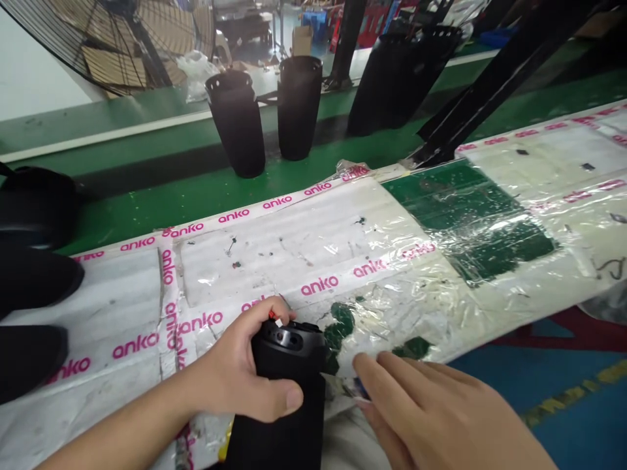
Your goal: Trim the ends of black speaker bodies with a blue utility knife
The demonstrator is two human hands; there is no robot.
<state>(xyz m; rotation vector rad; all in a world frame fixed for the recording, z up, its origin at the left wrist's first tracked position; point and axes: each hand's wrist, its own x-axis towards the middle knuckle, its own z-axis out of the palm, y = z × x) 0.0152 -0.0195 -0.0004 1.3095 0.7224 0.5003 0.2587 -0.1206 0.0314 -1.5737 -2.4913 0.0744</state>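
My left hand (pixel 245 375) is wrapped round the top of a black cylindrical housing (pixel 289 352) at the near edge of the table. Small openings show in the housing's rim, and a small red and white piece, perhaps a connector, sticks up by my left fingertips. The lower part of the housing runs out of view at the bottom. To the right of it, apart from the housing, my right hand (pixel 431 411) has its fingers curled together. A sliver of something bluish and white shows under those fingers, but its kind is hidden.
Two black tapered cylinders (pixel 238 124) stand on the green surface (pixel 161 196) beyond the taped table covering (pixel 274 254). More dark cylinders (pixel 401 78) stand farther right, beside a slanted black post (pixel 490 85). Black rounded items (pixel 34 281) lie at the left. A large fan (pixel 132 39) is behind.
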